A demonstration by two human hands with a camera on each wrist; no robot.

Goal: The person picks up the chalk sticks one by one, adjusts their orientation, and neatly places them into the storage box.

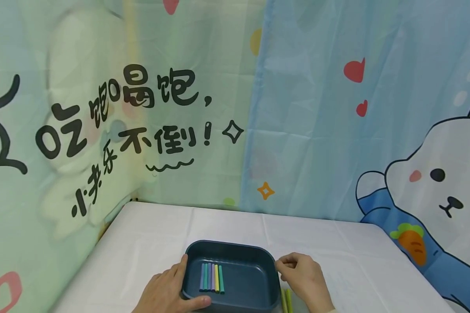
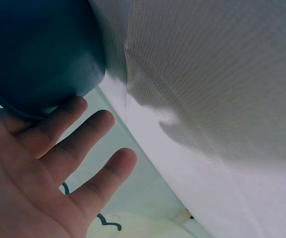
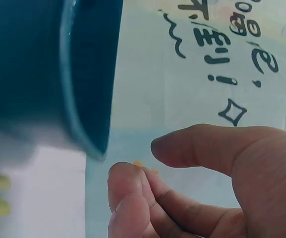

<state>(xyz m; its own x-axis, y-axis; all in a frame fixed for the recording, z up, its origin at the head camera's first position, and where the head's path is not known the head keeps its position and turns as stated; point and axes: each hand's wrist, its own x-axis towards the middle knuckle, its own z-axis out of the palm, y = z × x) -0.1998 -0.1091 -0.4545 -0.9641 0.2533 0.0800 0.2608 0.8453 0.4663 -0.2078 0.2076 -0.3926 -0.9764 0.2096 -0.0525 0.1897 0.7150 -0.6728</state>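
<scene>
A dark blue rectangular tray (image 1: pixel 246 278) stands before me, with several short coloured sticks (image 1: pixel 211 278) side by side on its left part, in blue, teal, purple and yellow. My left hand (image 1: pixel 168 287) rests against its left side, thumb over the near rim; the left wrist view shows straight, spread fingers (image 2: pixel 83 141) by the outer wall. At the right rim is my right hand (image 1: pixel 303 278), fingers bent. In the right wrist view, its thumb (image 3: pixel 192 144) and fingertips (image 3: pixel 125 183) are apart, with nothing between them.
Yellow-green sticks (image 1: pixel 287 300) lie just right of the tray, below my right hand. A white cloth (image 1: pixel 156 234) covers the table. Printed curtains (image 1: pixel 305 143) hang behind and along the left side, and a rabbit figure (image 1: pixel 431 191) is printed at the right.
</scene>
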